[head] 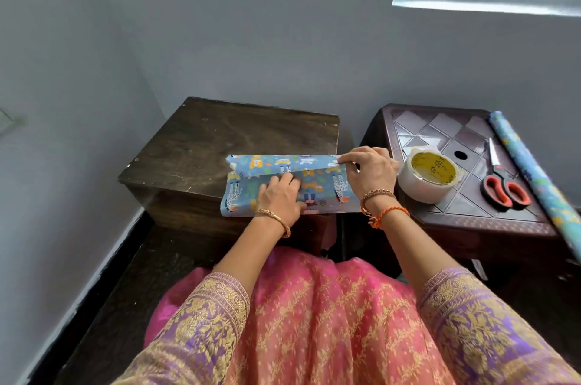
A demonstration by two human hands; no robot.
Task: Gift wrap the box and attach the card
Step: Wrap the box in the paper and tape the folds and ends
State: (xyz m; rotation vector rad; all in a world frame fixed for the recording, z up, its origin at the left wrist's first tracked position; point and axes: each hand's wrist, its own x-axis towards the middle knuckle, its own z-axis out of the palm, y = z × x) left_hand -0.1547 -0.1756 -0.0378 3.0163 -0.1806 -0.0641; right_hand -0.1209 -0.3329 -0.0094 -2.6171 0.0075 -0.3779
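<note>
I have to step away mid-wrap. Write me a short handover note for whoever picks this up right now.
Left hand presses flat on the overlapping paper flap, holding it on the box.
Right hand pinches the paper's far right corner.
Box sits on the wooden table, paper folded over the top, both ends open.
Tape roll, scissors and spare paper roll wait on the stool to the right.
Left: tape the seam, fold and tape both ends, attach the card, which is not in view.

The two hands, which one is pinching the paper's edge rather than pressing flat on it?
The right hand: it pinches the wrapping paper at its far right corner, while the left hand presses flat on the fold.
</note>
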